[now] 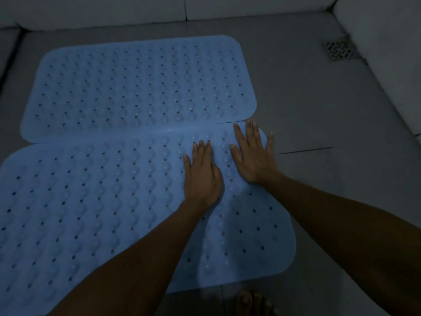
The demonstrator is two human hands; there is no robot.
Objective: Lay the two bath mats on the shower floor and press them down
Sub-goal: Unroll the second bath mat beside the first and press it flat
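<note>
Pressing down on the near bath mat [91, 213], I had both hands flat on its far right portion, close to the seam where it met the far bath mat [139, 87]. My left hand [201, 176] lay palm down with the fingers straight and held close together, pointing away from me. My right hand [254, 156] lay just beside it, palm down, the grip spread wide: fingers fanned apart, the tips reaching the mat's far edge and the outermost finger at its rounded right corner. Neither hand curled round anything.

Both mats were light blue, rectangular with rounded corners, and covered with rows of raised bumps and small drain holes. They lay side by side on the grey shower floor [319, 124], long edges touching along most of their length; a thin dark gap showed at the right end of the seam. The far mat lay flat. The near mat extended past the left edge of the view.

A square metal drain grate [337, 50] sat in the far right corner of the floor, well apart from the mats. White walls [387, 53] bounded the floor at the back and right. My bare toes [255, 302] showed at the bottom edge, just beside the near mat.
</note>
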